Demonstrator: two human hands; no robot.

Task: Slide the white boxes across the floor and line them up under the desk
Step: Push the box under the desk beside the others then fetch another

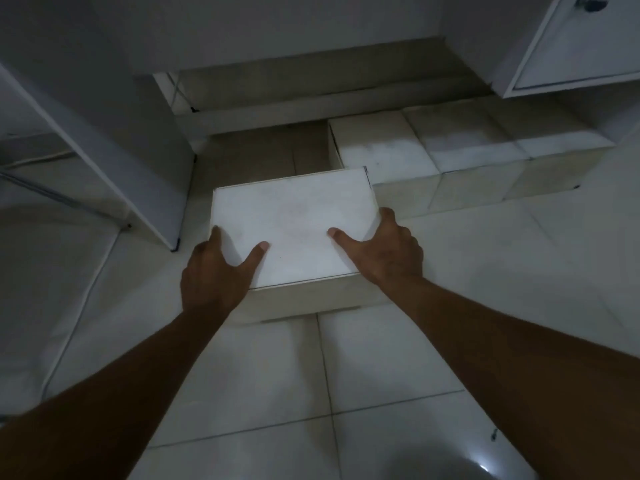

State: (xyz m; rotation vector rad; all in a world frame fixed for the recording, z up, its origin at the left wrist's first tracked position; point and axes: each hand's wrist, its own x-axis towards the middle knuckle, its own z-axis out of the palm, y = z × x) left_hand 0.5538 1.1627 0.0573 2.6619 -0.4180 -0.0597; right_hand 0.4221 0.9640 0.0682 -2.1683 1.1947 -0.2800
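White box (294,223), unmarked, gripped by left hand (216,271) and right hand (388,251)

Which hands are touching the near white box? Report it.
Touching, both. The head view shows the left hand and right hand gripping the near white box sides, thumbs flat on top.

A plain white box (294,223) with a thin dark line along its lid edge sits on pale white floor tiles (391,372) with dark grout lines. At 1 o'clock, more plain white boxes (450,143). The cabinet door (585,39) is white.
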